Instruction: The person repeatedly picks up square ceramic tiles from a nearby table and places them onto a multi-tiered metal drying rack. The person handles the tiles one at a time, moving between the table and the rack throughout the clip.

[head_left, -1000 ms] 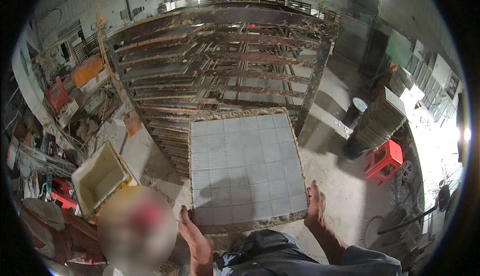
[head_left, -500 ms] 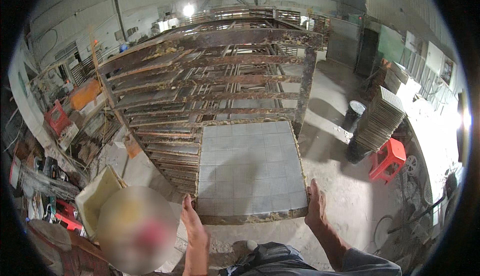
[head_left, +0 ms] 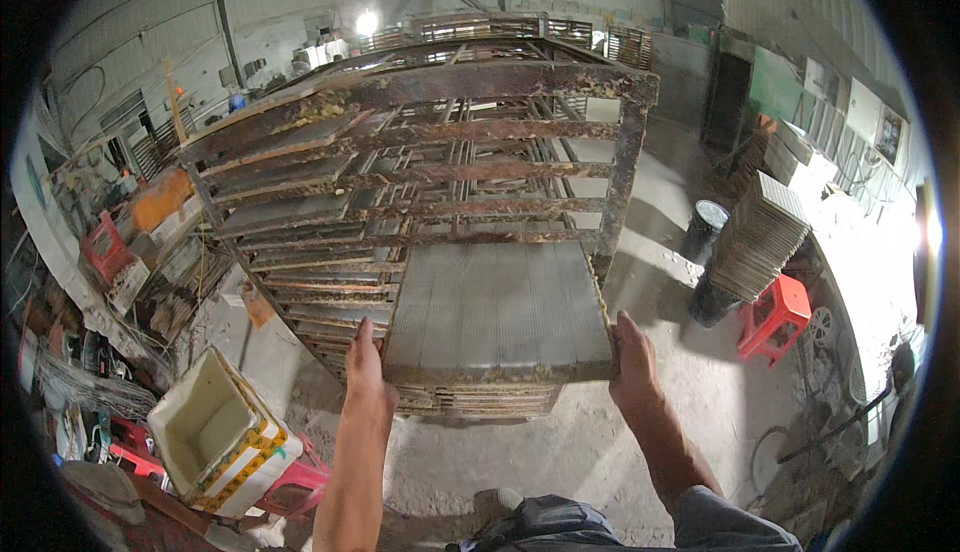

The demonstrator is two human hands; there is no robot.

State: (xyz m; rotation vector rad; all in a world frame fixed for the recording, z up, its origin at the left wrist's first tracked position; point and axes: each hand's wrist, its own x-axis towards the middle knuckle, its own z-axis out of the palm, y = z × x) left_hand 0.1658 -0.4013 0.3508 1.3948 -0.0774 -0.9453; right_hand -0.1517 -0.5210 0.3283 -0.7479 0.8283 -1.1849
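A flat rectangular board (head_left: 495, 307), grey with a finely lined top and a rough brown front edge, is level in front of me. My left hand (head_left: 368, 377) grips its left edge near the front corner, thumb up. At the opposite edge, my right hand (head_left: 634, 362) holds the right front corner the same way. The board's far end goes in between the slats of a large brown rack (head_left: 628, 172) crusted with dried residue. Fingers under the board are hidden from view. Below its front edge, the ends of more stacked slats or boards (head_left: 490, 399) show.
At lower left a white foam box (head_left: 245, 472) with yellow tape stands on a pinkish-red stool (head_left: 302, 482). Toward the right are a tall stack of thin panels (head_left: 765, 227), a dark bucket (head_left: 706, 227) and a red stool (head_left: 776, 314). Dusty concrete floor surrounds the rack.
Both hands have pushed the board forward and farther into the rack. My forearms reach farther out, and the board's top appears more foreshortened.
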